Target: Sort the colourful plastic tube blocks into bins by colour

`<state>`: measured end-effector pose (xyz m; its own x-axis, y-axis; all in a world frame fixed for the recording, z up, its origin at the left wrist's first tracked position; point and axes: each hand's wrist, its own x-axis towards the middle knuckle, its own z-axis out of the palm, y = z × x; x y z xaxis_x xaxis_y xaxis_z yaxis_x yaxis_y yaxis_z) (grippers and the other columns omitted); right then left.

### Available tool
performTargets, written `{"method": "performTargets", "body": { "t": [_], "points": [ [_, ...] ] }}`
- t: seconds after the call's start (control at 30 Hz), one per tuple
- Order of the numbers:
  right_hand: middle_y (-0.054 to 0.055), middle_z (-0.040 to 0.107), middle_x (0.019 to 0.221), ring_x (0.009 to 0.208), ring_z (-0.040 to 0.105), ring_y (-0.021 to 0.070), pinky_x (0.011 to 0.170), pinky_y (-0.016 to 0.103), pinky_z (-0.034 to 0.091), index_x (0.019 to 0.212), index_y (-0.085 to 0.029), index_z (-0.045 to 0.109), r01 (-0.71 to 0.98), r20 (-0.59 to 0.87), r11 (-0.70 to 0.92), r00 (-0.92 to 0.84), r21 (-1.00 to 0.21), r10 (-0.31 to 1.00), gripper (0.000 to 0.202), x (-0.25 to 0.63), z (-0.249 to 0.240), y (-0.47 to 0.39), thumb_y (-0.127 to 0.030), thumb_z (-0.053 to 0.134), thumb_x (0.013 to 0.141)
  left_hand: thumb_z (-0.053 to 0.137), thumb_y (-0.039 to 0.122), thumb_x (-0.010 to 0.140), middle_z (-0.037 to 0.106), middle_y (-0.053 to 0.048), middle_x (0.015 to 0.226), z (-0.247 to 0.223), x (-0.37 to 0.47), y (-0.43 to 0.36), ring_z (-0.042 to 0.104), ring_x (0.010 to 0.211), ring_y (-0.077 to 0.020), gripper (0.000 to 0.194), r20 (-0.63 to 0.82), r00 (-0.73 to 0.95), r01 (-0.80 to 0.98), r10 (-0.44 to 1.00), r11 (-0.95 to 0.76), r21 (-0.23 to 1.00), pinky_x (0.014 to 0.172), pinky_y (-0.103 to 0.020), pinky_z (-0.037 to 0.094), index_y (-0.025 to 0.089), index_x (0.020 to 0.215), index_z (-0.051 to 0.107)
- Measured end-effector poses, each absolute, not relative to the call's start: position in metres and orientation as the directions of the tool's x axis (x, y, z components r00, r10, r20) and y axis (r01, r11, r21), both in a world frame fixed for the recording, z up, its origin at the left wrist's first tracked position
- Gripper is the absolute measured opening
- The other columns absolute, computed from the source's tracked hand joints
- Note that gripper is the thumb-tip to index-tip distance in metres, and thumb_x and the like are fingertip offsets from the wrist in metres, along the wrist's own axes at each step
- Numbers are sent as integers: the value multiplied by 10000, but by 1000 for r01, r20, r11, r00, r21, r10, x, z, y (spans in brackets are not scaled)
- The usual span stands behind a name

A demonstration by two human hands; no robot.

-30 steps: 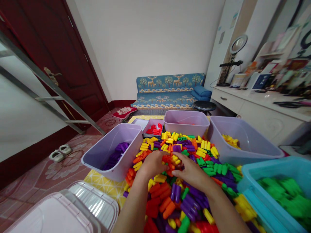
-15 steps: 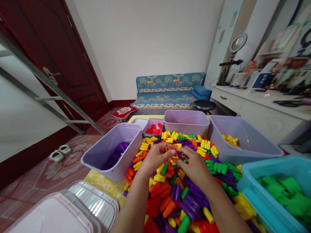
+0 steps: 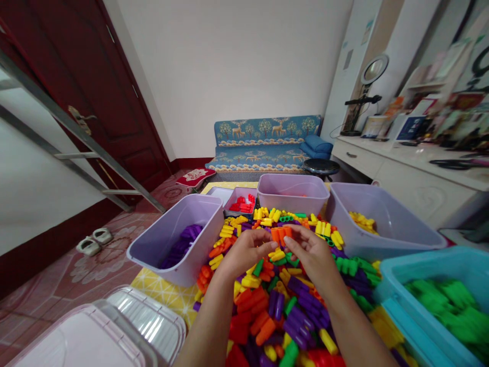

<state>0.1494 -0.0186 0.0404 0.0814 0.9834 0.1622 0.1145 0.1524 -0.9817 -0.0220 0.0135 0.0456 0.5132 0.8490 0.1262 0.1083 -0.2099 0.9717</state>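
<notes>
Between my two hands, just above the pile, is an orange toy building block made of joined tubes. My left hand grips its left end with thumb and fingers. My right hand has its fingers curled round the right end. Beneath them spreads a pile of bullet-shaped plastic blocks in yellow, orange, red, purple and green. A lilac bin on the left holds purple blocks. Inside the turquoise bin on the right are green blocks.
Red blocks lie in a small lilac box. Behind the pile stand another lilac bin and, at right, a lilac bin with yellow blocks. Bin lids are stacked at front left. A metal ladder leans by the door.
The orange block has been lifted and turned so that its tubes stand upright between my hands. My right hand has shifted slightly up and to the right.
</notes>
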Motion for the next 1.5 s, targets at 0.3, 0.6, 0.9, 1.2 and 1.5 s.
{"method": "performTargets", "body": {
  "t": [0.3,0.6,0.9,1.2,1.5],
  "points": [
    [25,673,772,682,613,163,608,262,476,906,-165,671,377,120,148,-97,-914,988,224,176,35,-17,-265,622,711,589,378,796,608,-5,709,35,-31,21,513,637,-110,263,116,443,296,889,-267,917,581,-205,376,136,865,665],
    [89,608,1201,969,651,223,799,364,532,1182,-252,548,-87,283,321,295,-943,912,524,183,47,-12,-378,698,696,550,352,814,624,-14,718,35,-30,21,526,635,-121,255,135,409,443,902,-326,835,559,-215,374,150,905,678],
    [111,672,1077,981,639,248,855,414,515,1040,-193,626,378,280,189,201,-906,939,357,199,20,-1,-380,637,736,561,314,793,706,-73,924,28,-33,23,636,837,-200,281,150,296,722,943,-323,612,722,-279,451,174,1000,690],
    [120,651,1111,1055,596,296,884,410,455,1114,-182,643,902,2,66,-72,-427,997,406,178,8,-11,-341,608,742,622,573,679,708,-58,940,55,-55,8,652,861,-238,557,-112,336,871,935,-263,414,680,-269,459,236,1121,644],
    [101,626,1089,1025,595,247,871,344,435,1033,-199,658,884,25,166,-173,-436,985,365,169,-6,-10,-126,566,688,749,312,594,718,-57,910,37,-36,12,653,832,-256,390,4,411,842,911,-381,382,705,-292,454,273,980,712]
  ]
}}
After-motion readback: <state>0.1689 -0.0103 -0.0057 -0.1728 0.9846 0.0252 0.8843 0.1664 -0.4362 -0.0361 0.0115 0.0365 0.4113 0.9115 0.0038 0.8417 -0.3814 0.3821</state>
